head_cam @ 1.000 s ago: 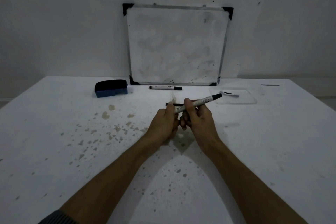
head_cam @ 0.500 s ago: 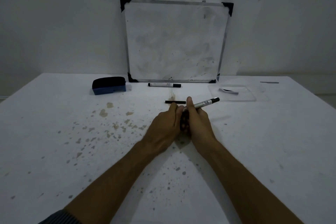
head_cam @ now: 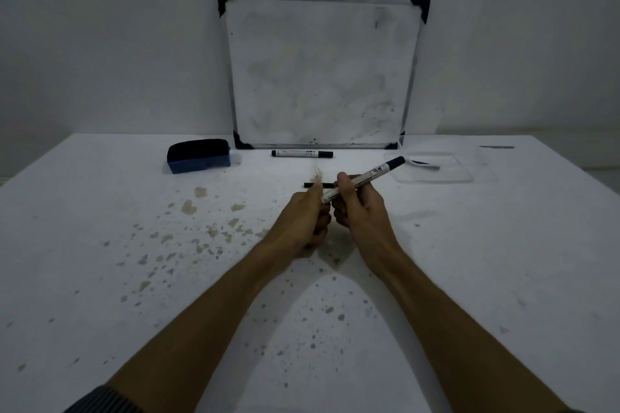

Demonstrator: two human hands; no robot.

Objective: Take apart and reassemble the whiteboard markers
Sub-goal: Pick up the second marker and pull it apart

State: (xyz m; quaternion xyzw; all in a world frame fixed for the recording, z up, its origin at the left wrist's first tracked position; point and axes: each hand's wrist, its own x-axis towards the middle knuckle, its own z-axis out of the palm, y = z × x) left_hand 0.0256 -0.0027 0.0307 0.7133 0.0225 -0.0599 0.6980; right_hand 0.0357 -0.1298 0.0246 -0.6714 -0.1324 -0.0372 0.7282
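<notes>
A white whiteboard marker [head_cam: 365, 178] with a dark end points up and to the right above the table's middle. My right hand [head_cam: 357, 208] grips its barrel between thumb and fingers. My left hand [head_cam: 307, 218] is closed against the marker's lower left end; what its fingers pinch is hidden. A thin black rod-like part [head_cam: 318, 185] lies on the table just behind my hands. A second, whole marker [head_cam: 302, 153] lies flat in front of the whiteboard.
A small whiteboard [head_cam: 320, 72] leans on the wall at the back. A blue and black eraser [head_cam: 198, 155] sits to its left. A clear plastic tray [head_cam: 436, 173] lies at the back right. The white table [head_cam: 134, 278] is stained with brownish spots.
The marker's far end dropped lower and flatter half a second ago and is now raised again, pointing up to the right. Both hands stay together at its lower end.
</notes>
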